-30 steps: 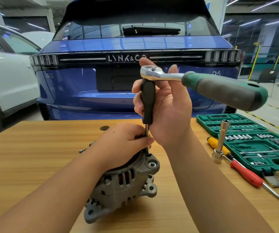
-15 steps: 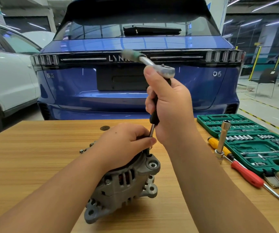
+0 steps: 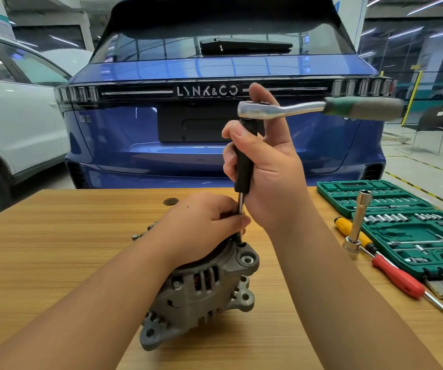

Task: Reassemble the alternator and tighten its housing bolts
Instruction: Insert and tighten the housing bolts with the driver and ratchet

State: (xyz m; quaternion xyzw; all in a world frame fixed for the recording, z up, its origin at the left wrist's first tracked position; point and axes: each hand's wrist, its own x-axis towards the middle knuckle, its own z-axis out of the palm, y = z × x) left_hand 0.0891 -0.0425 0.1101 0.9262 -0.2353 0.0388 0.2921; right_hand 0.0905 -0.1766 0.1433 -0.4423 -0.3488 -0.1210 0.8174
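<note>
A grey alternator [image 3: 201,292] lies on the wooden table [image 3: 54,236] in front of me. My left hand [image 3: 201,225] rests on its top and pinches the thin steel shaft of a long extension [image 3: 243,166] just above the housing. My right hand [image 3: 265,166] grips the extension's black sleeve, index finger raised beside the ratchet head. A ratchet [image 3: 308,109] with a green and grey handle sits on top of the extension, handle pointing right. The socket end at the housing bolt is hidden by my left fingers.
An open green socket set case [image 3: 412,231] lies at the right. Beside it are a yellow-handled screwdriver [image 3: 348,231], a red-handled screwdriver [image 3: 399,279] and an upright socket extension [image 3: 358,222]. Small loose bolts [image 3: 137,236] lie left of the alternator. A blue car [image 3: 215,116] stands behind the table.
The ratchet handle has swung from pointing back-left half a second ago round to pointing right. Both hands stay at the same place on the extension and alternator.
</note>
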